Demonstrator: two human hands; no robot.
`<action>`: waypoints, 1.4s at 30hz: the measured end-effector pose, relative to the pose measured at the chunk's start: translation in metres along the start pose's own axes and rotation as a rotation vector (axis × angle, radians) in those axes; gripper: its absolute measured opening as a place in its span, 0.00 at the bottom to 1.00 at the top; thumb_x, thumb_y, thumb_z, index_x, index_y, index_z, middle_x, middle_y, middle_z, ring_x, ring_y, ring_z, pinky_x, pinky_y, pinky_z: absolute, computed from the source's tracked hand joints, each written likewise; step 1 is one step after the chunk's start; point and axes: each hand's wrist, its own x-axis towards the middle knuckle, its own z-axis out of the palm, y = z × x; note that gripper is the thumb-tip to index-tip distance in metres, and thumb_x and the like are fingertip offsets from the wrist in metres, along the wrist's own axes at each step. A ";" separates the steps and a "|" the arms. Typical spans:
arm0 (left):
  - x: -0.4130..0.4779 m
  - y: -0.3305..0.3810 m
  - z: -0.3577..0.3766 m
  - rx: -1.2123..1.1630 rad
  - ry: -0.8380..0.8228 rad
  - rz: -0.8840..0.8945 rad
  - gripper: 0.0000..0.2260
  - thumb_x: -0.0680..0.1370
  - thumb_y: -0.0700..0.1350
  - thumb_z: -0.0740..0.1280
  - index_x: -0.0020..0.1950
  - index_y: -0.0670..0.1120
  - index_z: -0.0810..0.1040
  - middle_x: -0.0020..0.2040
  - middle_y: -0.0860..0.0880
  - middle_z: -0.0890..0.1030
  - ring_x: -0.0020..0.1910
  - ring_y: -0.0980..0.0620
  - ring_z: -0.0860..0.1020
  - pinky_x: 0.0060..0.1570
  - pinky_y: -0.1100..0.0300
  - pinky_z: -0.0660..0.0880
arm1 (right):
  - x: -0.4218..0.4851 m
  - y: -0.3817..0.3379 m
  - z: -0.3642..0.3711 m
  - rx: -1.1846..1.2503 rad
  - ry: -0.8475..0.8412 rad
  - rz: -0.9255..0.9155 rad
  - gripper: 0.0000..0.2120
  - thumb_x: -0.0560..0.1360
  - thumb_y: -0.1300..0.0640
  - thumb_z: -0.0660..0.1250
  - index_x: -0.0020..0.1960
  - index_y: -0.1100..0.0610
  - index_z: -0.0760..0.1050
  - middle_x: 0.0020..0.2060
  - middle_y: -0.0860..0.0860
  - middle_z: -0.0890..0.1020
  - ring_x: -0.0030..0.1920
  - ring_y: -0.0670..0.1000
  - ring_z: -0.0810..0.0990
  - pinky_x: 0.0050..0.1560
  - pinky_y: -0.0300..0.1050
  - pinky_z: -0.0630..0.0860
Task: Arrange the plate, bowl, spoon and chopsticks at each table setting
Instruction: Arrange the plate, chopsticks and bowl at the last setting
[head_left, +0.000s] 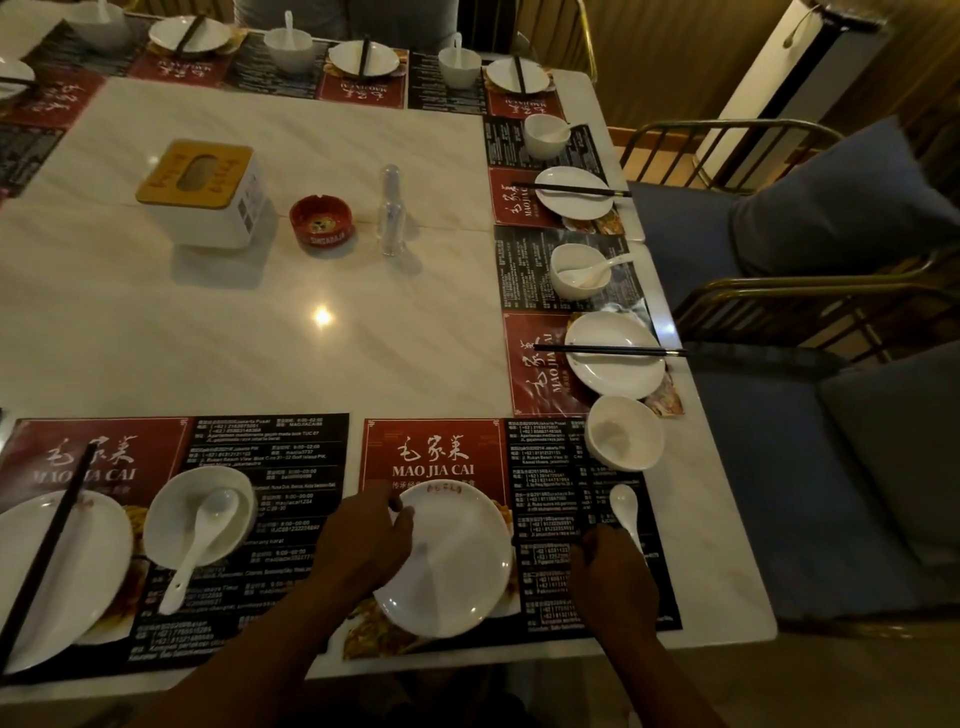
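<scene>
Far left, near edge of desk (260, 332): left plate (88, 551), black chopsticks (49, 558) laid diagonally across it. Just beside: left bowl (166, 519) holding left spoon (200, 540), handle over the near rim. Both on a red-and-black left placemat (270, 467).

Mid-desk, further back: tissue box (202, 192), red ashtray (321, 223), clear bottle (391, 210), each standing apart.

Left hand (363, 545): grips the left rim of the centre plate (457, 566), fingers curled over the edge. Centre plate over the red half of the second placemat (436, 452), close to the desk's near edge. Flat or slightly lifted: cannot tell.

Right hand (613, 577): holds the handle end of the white spoon (625, 506), fingers closed narrow around it. Spoon over the black half of the same placemat, scoop pointing away, near the centre plate's right side, not touching it.

Beyond the spoon: empty bowl (623, 434) at that placemat's far right corner, apart from the spoon.

Right edge of desk: right-edge plate (618, 384) with right-edge chopsticks (608, 351) across it, then right-edge bowl (563, 260) with a spoon inside, further back.
</scene>
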 end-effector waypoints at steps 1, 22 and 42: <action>0.000 0.008 0.003 -0.008 -0.015 0.009 0.05 0.78 0.54 0.68 0.48 0.56 0.73 0.40 0.57 0.78 0.39 0.59 0.77 0.38 0.61 0.77 | 0.001 0.007 -0.001 -0.066 -0.001 0.000 0.05 0.77 0.51 0.67 0.45 0.52 0.75 0.44 0.48 0.76 0.44 0.51 0.78 0.41 0.46 0.76; -0.008 0.102 0.038 -0.561 -0.196 -0.160 0.03 0.79 0.42 0.68 0.49 0.50 0.81 0.42 0.49 0.85 0.36 0.52 0.85 0.36 0.55 0.83 | -0.021 -0.010 -0.012 0.167 -0.176 -0.249 0.08 0.77 0.43 0.64 0.45 0.47 0.72 0.44 0.42 0.74 0.44 0.44 0.75 0.43 0.40 0.74; 0.001 0.031 0.019 -0.237 -0.176 -0.213 0.14 0.74 0.47 0.76 0.57 0.47 0.80 0.48 0.48 0.84 0.41 0.53 0.84 0.46 0.52 0.83 | -0.012 -0.046 0.004 0.278 -0.349 -0.106 0.12 0.75 0.58 0.69 0.50 0.42 0.72 0.39 0.44 0.79 0.40 0.41 0.79 0.37 0.36 0.76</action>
